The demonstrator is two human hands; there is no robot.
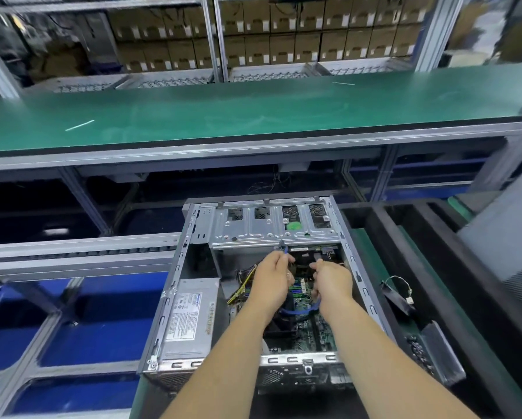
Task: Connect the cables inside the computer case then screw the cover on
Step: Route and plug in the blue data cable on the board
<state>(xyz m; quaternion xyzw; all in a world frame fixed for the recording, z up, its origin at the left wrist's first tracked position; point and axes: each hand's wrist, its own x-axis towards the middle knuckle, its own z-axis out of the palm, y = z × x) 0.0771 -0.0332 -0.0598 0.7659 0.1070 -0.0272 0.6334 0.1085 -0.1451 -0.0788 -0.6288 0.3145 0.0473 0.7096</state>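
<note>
An open grey computer case lies in front of me, its cover off. Inside are a silver power supply at the left, a green motherboard and a metal drive cage at the far end. Both hands reach in under the cage. My left hand pinches the blue cable's end near the cage edge. My right hand has its fingers curled round the blue cable, which loops beneath the wrist. The fingertips are partly hidden.
A black part with a thin white-plug wire lies right of the case on the green belt. A dark flat piece lies nearer right. A long green bench runs across behind; blue bins sit lower left.
</note>
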